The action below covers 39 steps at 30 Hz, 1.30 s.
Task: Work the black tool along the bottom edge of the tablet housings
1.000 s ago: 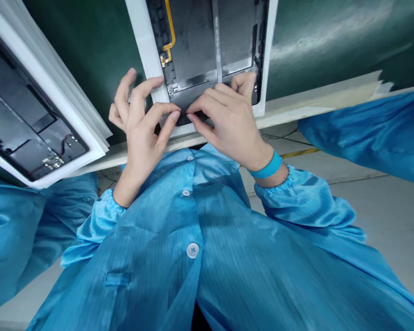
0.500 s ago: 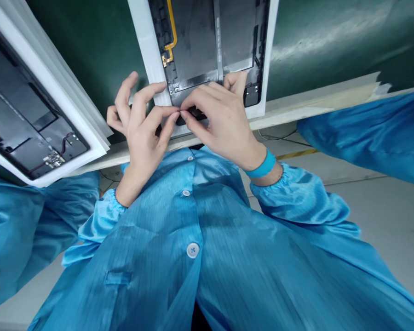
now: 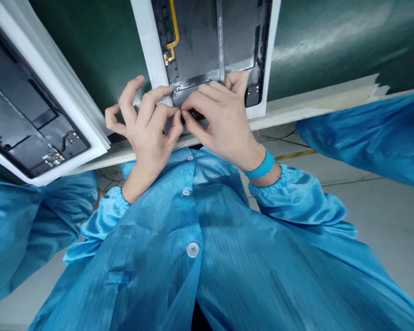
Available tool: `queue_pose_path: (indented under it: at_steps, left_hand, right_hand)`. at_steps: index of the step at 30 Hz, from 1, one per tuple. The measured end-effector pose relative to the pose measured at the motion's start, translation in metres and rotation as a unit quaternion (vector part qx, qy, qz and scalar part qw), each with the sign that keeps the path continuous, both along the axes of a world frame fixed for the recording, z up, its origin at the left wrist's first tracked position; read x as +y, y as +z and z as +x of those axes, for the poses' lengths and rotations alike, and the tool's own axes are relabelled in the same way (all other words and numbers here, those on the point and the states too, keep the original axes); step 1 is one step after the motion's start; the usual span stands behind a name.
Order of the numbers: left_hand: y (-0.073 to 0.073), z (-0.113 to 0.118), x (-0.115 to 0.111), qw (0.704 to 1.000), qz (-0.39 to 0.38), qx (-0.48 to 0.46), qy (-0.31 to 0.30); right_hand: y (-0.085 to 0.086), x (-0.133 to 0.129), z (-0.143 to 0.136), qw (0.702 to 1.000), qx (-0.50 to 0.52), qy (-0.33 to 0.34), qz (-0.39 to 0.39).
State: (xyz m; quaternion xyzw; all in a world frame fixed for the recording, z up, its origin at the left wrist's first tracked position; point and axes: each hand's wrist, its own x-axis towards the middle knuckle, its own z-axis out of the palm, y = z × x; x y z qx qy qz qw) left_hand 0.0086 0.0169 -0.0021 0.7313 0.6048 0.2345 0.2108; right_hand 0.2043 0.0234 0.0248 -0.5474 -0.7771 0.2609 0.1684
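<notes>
An opened tablet housing point(image 3: 202, 41), dark inside, lies in a white frame point(image 3: 148, 46) at the top centre. A yellow flex cable point(image 3: 175, 27) runs down its left side. My left hand point(image 3: 150, 124) is over the frame's lower left corner, thumb and forefinger pinched, the other fingers raised and bent. Opposite it, my right hand point(image 3: 221, 117) also pinches with thumb and forefinger, above the housing's near end. The fingertips of both hands almost meet. Whatever small piece lies between them is hidden or too small to name. A blue band point(image 3: 262, 165) circles my right wrist.
A stack of white frames point(image 3: 69, 87) with a second opened tablet housing point(image 3: 27, 105) on top stands at the left, over the edge of the green bench point(image 3: 331, 37). Blue sleeves of people show at the left point(image 3: 37, 220) and right point(image 3: 372, 133).
My left hand has shifted slightly right and turned a little, its thumb and forefinger still pinched. My right hand stays nearly where it was.
</notes>
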Motion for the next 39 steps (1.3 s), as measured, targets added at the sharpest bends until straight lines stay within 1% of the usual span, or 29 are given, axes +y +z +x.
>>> queue_pose_path:
  at_steps: [3, 8, 12, 15, 17, 22, 25, 30, 33, 35, 37, 39]
  left_hand:
    - [0.008, 0.006, -0.002, 0.999, -0.026, 0.028, 0.014]
    - [0.010, 0.004, -0.005, 0.999, -0.003, 0.041, 0.002]
    - [0.010, 0.000, -0.007, 0.998, -0.052, 0.038, -0.001]
    - [0.008, -0.006, -0.003, 0.998, -0.054, 0.040, -0.012]
    - [0.008, -0.012, 0.002, 0.997, -0.063, 0.030, -0.034]
    - [0.013, -0.025, 0.012, 0.993, -0.078, 0.013, -0.084]
    - [0.015, -0.027, 0.015, 0.993, -0.080, 0.027, -0.086]
    - [0.014, -0.026, 0.016, 0.993, -0.075, 0.043, -0.081]
    - [0.014, -0.026, 0.014, 0.993, -0.062, 0.049, -0.082]
    - [0.015, -0.025, 0.013, 0.994, -0.053, 0.055, -0.080]
    - [0.016, -0.023, 0.011, 0.994, -0.044, 0.063, -0.076]
    - [0.018, -0.019, 0.010, 0.994, -0.030, 0.074, -0.074]
  right_hand:
    - [-0.004, -0.001, 0.000, 1.000, -0.002, -0.004, 0.016]
    - [-0.007, -0.002, 0.001, 1.000, 0.018, -0.013, 0.011]
    - [-0.007, -0.001, 0.001, 1.000, -0.005, 0.002, 0.016]
    - [-0.006, 0.001, 0.003, 0.999, -0.022, 0.023, 0.012]
    - [-0.005, 0.003, 0.004, 0.999, -0.012, 0.032, 0.011]
    - [-0.007, 0.008, 0.008, 0.999, 0.003, 0.049, 0.001]
    - [-0.009, 0.010, 0.010, 0.998, 0.009, 0.058, -0.004]
    - [-0.012, 0.008, 0.010, 0.998, 0.025, 0.050, 0.003]
    - [-0.014, 0.001, 0.011, 0.999, 0.032, 0.027, -0.003]
    - [-0.017, -0.006, 0.015, 0.998, 0.053, -0.005, 0.019]
    - [-0.021, -0.014, 0.022, 0.990, 0.090, -0.060, 0.088]
    - [-0.024, -0.022, 0.029, 0.965, 0.135, -0.133, 0.181]
